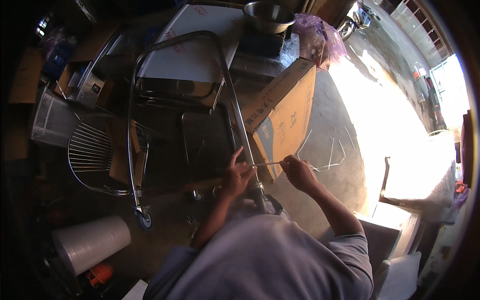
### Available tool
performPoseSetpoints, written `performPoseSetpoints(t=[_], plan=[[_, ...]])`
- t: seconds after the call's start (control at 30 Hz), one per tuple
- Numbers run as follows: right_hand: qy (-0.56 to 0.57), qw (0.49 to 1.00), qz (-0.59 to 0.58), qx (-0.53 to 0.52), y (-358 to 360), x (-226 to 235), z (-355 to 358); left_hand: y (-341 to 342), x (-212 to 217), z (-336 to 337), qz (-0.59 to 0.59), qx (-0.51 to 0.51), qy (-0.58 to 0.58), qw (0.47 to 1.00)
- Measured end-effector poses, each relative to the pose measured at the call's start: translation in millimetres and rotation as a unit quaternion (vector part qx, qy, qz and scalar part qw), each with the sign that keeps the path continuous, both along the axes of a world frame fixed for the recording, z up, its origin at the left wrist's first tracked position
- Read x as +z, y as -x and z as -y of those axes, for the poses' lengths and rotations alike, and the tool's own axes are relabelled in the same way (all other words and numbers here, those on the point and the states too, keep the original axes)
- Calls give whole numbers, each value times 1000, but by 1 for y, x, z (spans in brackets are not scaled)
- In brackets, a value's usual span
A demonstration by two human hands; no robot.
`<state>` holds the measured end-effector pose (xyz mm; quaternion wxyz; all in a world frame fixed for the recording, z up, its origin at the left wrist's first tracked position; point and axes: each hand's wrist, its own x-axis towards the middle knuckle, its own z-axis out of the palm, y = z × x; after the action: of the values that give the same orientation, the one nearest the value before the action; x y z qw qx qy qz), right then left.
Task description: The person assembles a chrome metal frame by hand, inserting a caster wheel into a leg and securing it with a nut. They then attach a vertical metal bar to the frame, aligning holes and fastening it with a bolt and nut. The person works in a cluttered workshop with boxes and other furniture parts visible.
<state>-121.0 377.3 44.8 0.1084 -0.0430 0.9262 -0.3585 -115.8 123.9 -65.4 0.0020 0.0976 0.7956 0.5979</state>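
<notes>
A bent metal tube frame (pixel 216 50) on caster wheels stands in front of me, one of its legs coming down close to my body. My left hand (pixel 237 176) is at that leg, its index finger stretched upward and the other fingers apart. To the right, my right hand (pixel 298 173) is closed around one end of a thin straight rod (pixel 268 163). The rod reaches across to the leg beside my left fingers; what its far tip touches is too small to tell. A caster wheel (pixel 144 220) sits under the frame's left leg.
A large cardboard box (pixel 285 120) leans just beyond my right hand. Bent white wire (pixel 330 162) lies on the floor. At the left are a wire-backed chair (pixel 92 150) and a wrapped roll (pixel 92 244). A metal bowl (pixel 269 17) stands at the back.
</notes>
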Motion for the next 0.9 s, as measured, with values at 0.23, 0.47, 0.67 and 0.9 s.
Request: performPoseSetpoints(t=[0.23, 0.47, 0.67, 0.9], plan=[[-182, 927, -128, 301, -58, 23, 29, -1, 2, 3, -28, -31, 4, 999], [-170, 812, -191, 525, -13, 28, 83, 1, 6, 6, -104, -32, 84, 990], [-228, 746, -327, 534, 37, 11, 136, -7, -14, 3, -16, 35, -68, 997], [-132, 884, -88, 441, 109, -14, 153, -6, -24, 5, 60, -60, 68, 994]])
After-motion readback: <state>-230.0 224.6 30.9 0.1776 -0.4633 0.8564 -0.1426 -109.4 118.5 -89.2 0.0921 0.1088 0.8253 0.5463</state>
